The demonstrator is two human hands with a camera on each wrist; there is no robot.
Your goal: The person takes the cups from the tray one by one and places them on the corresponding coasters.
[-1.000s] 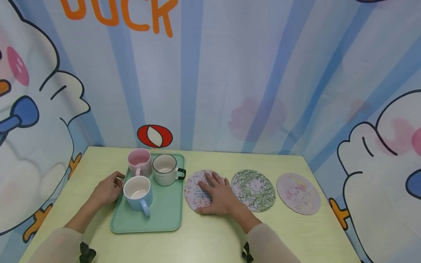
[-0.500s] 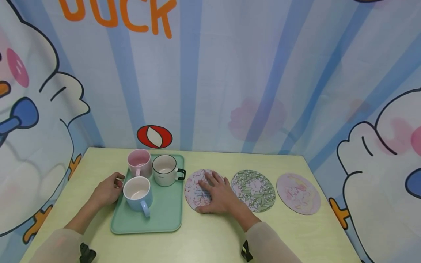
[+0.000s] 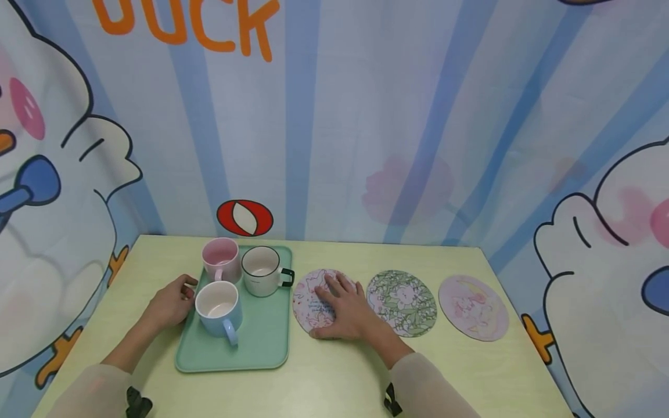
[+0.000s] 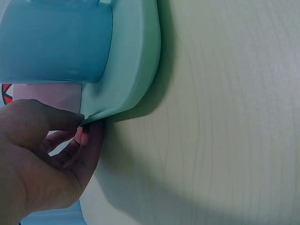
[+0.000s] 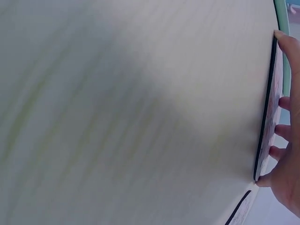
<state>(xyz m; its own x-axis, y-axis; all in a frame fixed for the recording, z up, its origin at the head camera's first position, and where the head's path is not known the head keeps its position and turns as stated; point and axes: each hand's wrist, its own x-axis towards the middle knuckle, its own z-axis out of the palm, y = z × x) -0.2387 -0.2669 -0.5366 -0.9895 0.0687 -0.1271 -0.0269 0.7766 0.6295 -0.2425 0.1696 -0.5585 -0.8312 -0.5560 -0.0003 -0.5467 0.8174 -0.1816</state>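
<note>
Mugs (image 3: 218, 310) block tray (image 3: 263, 342) at far and left; near right passable.

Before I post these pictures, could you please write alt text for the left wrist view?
A person's left hand pinches the rim of a green tray. A blue mug, cut off by the frame, stands on the tray, with part of a pink mug behind it; the wood-grain table shows alongside.

Grn tray (image 3: 263, 337) smooth, prob. plastic
</note>
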